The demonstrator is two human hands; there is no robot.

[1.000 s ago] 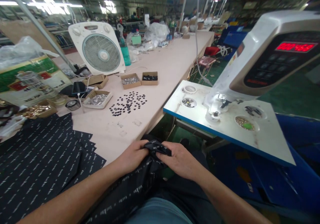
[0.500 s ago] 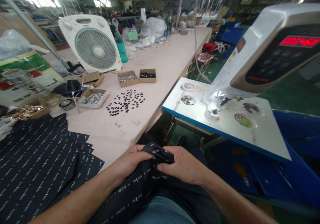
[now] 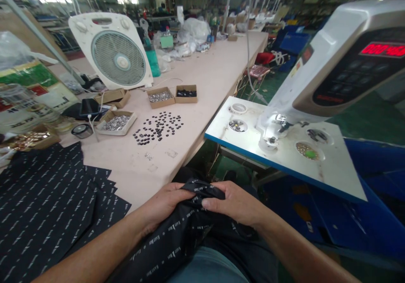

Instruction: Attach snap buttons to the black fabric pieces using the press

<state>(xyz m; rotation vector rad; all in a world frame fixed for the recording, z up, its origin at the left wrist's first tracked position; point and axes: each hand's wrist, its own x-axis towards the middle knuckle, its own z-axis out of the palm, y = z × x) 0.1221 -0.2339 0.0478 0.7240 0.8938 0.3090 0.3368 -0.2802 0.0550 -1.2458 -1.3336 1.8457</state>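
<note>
A dark cloth with white printed lettering (image 3: 167, 241) lies bunched over my lap. My left hand (image 3: 167, 200) grips its upper edge, thumb on top. Close beside it on the right, my right hand (image 3: 232, 200) pinches the same cloth between thumb and fingers. The fabric is folded between the two hands, and the fingertips beneath it are hidden. More printed dark cloth pieces (image 3: 47, 207) are stacked on the table at the left.
Small black round parts (image 3: 160, 127) are spread on the table (image 3: 211, 76), near boxes of metal parts (image 3: 116, 122). A white fan (image 3: 122, 59) stands behind. At right is a machine (image 3: 316, 63) with a lit red display over a white, blue-edged board (image 3: 335, 169).
My right hand has shifted slightly right with its part of the cloth, and its thumb lies a little higher. The folds between the hands have changed shape. The view has moved slightly.
</note>
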